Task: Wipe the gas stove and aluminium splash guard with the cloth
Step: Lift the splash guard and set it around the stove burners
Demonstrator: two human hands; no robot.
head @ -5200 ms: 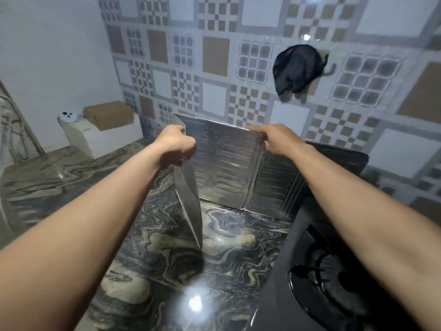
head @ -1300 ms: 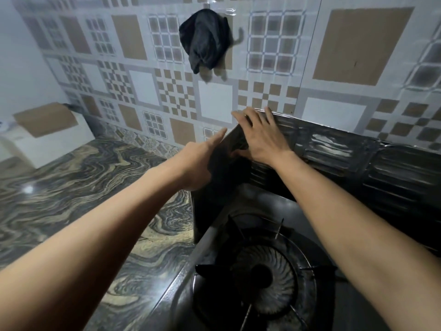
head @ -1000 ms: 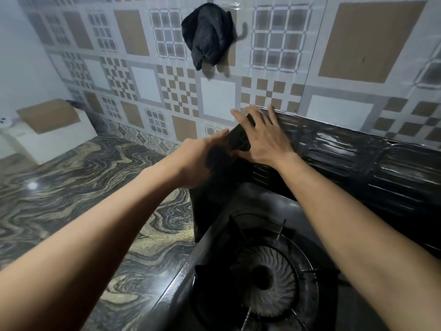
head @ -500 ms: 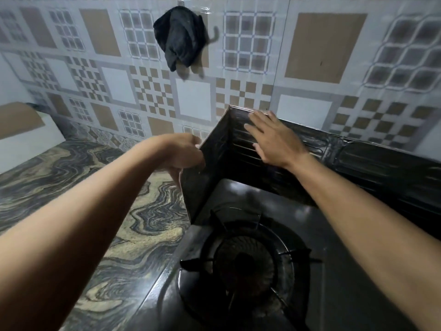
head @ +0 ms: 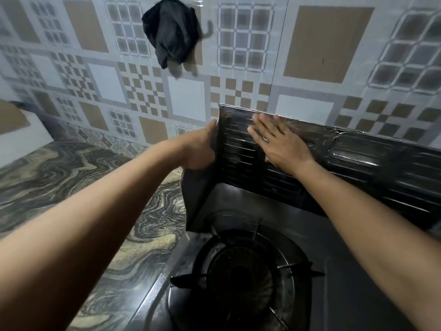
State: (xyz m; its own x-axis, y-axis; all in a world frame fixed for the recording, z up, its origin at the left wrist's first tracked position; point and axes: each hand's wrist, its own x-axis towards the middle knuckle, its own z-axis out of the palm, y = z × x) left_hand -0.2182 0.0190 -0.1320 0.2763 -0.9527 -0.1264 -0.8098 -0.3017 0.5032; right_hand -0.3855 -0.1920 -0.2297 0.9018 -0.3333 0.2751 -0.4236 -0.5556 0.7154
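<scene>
The cloth at twelve o'clock is charcoal black. The wall tiles mix white, tan squares and grey-and-tan checkers. The splash guard at three o'clock is dark silver with horizontal ribbed stripes. The stove at six o'clock is black. The table at eight o'clock swirls grey, black and cream like marble.

Both bare forearms reach forward. The left hand grips the left corner of the guard, thumb pointing up. The right hand lies flat against the guard's back panel, fingers straight, slightly spread.
</scene>
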